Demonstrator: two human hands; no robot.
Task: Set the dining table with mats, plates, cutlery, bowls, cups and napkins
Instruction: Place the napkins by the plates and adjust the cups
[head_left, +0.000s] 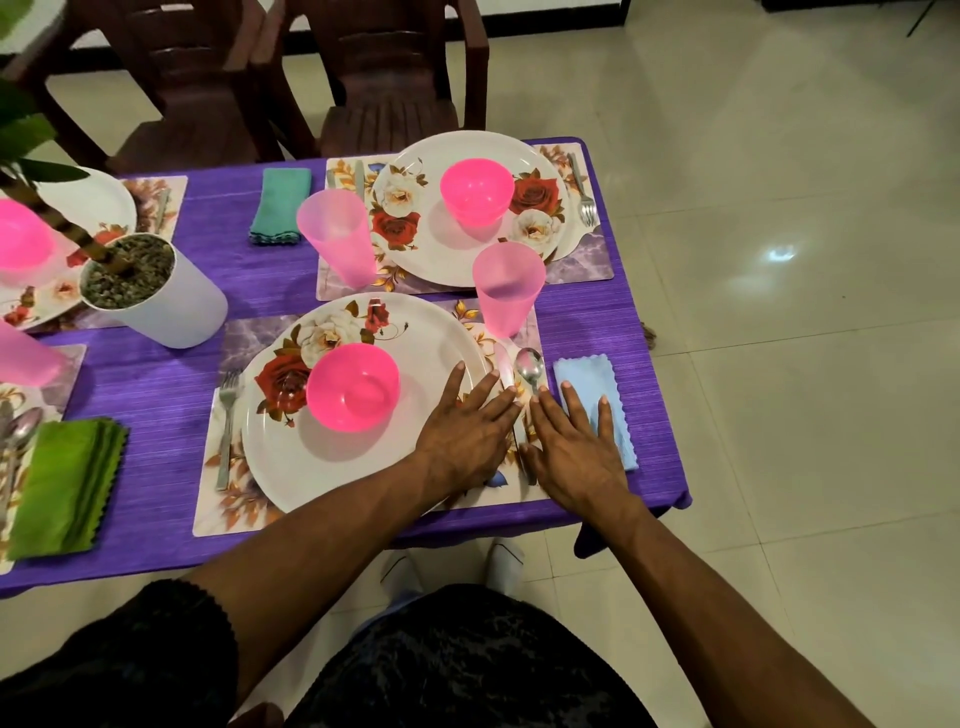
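Observation:
The near floral plate (322, 467) lies on a floral mat (234, 514) and carries a pink bowl (353, 387). A fork (227, 426) lies left of the plate; a knife (505, 369) and a spoon (529, 366) lie right of it. My left hand (467, 431) rests flat, fingers spread, over the plate's right rim and the knife. My right hand (571, 452) lies flat beside it, fingers on a light blue napkin (597, 384). A pink cup (506, 288) stands behind the spoon.
A second setting (415, 260) with pink bowl (477, 191), cup (337, 236), fork (584, 192) and teal napkin (280, 205) sits beyond. A white plant pot (156, 296) stands left, a green napkin (67, 488) nearer. The purple tablecloth (156, 384) ends right by tiled floor; brown chairs (389, 78) stand behind.

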